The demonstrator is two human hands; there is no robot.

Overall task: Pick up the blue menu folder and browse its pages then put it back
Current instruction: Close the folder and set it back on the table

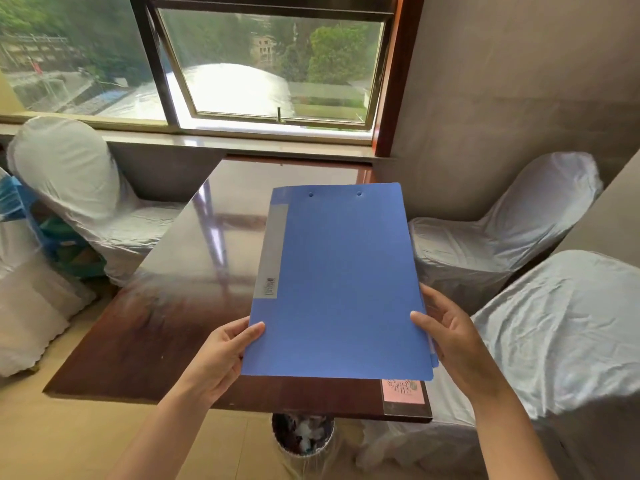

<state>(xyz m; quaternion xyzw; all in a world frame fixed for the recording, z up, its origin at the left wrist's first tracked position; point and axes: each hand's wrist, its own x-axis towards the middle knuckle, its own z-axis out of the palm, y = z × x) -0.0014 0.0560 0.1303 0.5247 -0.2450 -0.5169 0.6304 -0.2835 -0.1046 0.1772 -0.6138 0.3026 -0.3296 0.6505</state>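
Note:
The blue menu folder (341, 282) is closed and held above the glossy wooden table (194, 258), its cover facing me, with a grey spine label and barcode along its left side. My left hand (225, 355) grips the lower left edge, thumb on the cover. My right hand (446, 329) holds the lower right edge, thumb on top and fingers behind. Some page edges show at the lower right corner.
A pink sticker (403, 389) sits on the table's near right corner. Chairs in white covers stand at the left (69, 181) and right (502, 230), with another near right (568, 327). A bin (303, 438) stands under the table. A window (270, 64) lies beyond.

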